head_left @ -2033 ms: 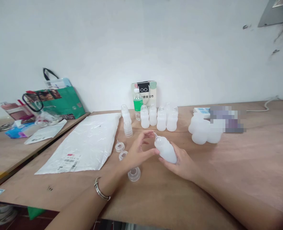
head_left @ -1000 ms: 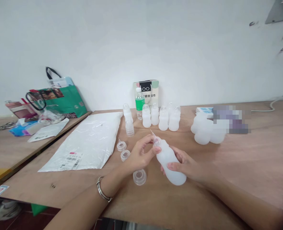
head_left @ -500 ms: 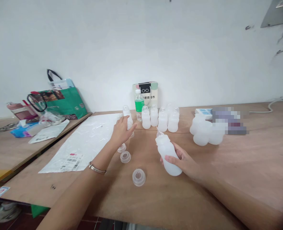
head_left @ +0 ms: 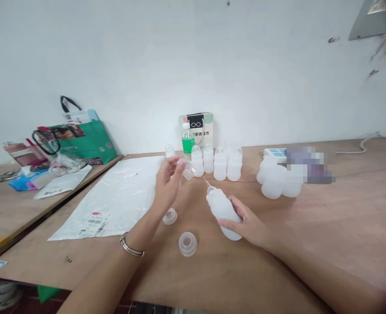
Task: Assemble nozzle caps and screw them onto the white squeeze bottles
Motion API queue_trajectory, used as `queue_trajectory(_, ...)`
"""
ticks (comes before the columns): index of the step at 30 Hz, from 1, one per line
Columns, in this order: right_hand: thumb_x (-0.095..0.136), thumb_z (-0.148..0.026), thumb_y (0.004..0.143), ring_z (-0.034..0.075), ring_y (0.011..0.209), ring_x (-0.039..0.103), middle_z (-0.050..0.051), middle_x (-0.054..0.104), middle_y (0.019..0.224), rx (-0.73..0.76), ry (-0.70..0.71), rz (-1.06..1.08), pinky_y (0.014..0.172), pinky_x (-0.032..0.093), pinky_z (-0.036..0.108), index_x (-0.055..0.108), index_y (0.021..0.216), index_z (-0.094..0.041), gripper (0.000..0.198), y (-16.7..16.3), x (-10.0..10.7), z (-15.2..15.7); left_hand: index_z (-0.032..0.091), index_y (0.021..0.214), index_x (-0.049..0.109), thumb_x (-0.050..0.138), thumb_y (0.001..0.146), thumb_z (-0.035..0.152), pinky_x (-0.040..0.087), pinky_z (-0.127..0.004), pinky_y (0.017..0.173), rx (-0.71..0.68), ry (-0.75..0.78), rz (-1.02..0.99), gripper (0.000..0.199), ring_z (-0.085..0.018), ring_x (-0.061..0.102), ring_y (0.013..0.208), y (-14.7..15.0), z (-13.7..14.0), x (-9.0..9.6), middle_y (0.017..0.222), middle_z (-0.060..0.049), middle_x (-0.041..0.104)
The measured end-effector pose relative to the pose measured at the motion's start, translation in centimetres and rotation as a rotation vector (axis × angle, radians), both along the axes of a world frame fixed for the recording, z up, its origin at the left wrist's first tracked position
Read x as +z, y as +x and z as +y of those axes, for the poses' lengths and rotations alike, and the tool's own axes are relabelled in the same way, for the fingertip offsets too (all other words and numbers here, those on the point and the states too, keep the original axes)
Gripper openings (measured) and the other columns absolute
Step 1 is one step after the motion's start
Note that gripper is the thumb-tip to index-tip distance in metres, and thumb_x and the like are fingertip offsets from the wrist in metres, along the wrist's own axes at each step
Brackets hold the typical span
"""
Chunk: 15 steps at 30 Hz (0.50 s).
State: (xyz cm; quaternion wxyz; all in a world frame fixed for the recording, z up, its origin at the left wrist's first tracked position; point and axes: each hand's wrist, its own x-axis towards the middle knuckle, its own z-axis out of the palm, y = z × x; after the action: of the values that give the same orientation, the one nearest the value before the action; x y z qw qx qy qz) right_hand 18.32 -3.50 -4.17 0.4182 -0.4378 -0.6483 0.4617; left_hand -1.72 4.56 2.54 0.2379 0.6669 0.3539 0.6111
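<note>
My right hand (head_left: 248,223) is wrapped round a milky white baby bottle (head_left: 223,210). The bottle tilts to the left, and a clear teat (head_left: 210,187) with a long thin tip stands at its top. Between the thumb and fingers of my left hand (head_left: 167,182) is a clear bottle cap (head_left: 187,169), held in the air left of the teat and apart from it. Below that hand, two translucent collar rings (head_left: 187,244) lie on the table. Behind the hands stand several capped baby bottles (head_left: 220,164), one partly hidden by my left hand.
Several uncapped bottles (head_left: 272,188) cluster at the right, by a small blue-and-white box (head_left: 274,153) and a blurred-out patch. A water bottle (head_left: 188,144) and paper bag (head_left: 207,124) stand against the wall. A white plastic mailer (head_left: 114,187) lies left; a green bag (head_left: 98,141) sits farther left.
My left hand has closed on a clear cap and brought it right and toward me, nearer the teat. My right hand has shifted the baby bottle slightly left, tilting it more.
</note>
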Motion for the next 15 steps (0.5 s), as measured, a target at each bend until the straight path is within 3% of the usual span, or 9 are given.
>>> queue_trajectory(3, 0.061, -0.044, 0.076, 0.016, 0.082, 0.051, -0.001, 0.051, 0.089, 0.013, 0.021, -0.058, 0.069, 0.044, 0.027, 0.047, 0.098, -0.023, 0.034, 0.0, 0.2, -0.2, 0.019, 0.106, 0.055, 0.051, 0.085, 0.035, 0.044, -0.028, 0.081, -0.134, 0.003, 0.051, 0.027, -0.015, 0.057, 0.089, 1.6, -2.2, -0.8, 0.098, -0.006, 0.062)
queue_trajectory(6, 0.061, -0.043, 0.076, 0.015, 0.078, 0.049, -0.001, 0.049, 0.087, 0.015, 0.023, -0.077, 0.067, 0.042, 0.027, 0.046, 0.098, -0.023, 0.033, 0.0, 0.2, -0.3, 0.020, 0.107, 0.058, 0.053, 0.084, 0.030, 0.044, -0.029, 0.082, -0.188, 0.108, 0.233, 0.026, -0.015, 0.056, 0.091, 2.0, -3.4, -1.5, 0.101, -0.006, 0.062)
queue_trajectory(9, 0.060, -0.043, 0.077, 0.015, 0.076, 0.047, -0.002, 0.047, 0.084, 0.016, 0.023, -0.080, 0.067, 0.041, 0.027, 0.045, 0.095, -0.023, 0.031, 0.0, 0.1, -0.3, 0.020, 0.114, 0.055, 0.053, 0.084, 0.027, 0.045, -0.030, 0.082, -0.185, 0.212, 0.350, 0.030, -0.015, 0.056, 0.091, 1.8, -3.6, -2.3, 0.104, -0.006, 0.063)
queue_trajectory(15, 0.059, -0.043, 0.077, 0.015, 0.076, 0.048, -0.001, 0.049, 0.084, -0.006, 0.011, -0.065, 0.065, 0.041, 0.027, 0.044, 0.094, -0.023, 0.030, -0.3, 0.1, -0.5, 0.020, 0.113, 0.058, 0.054, 0.084, 0.027, 0.048, -0.030, 0.083, -0.142, 0.159, 0.337, 0.030, -0.016, 0.060, 0.093, 1.4, -3.3, -3.0, 0.105, -0.006, 0.065)
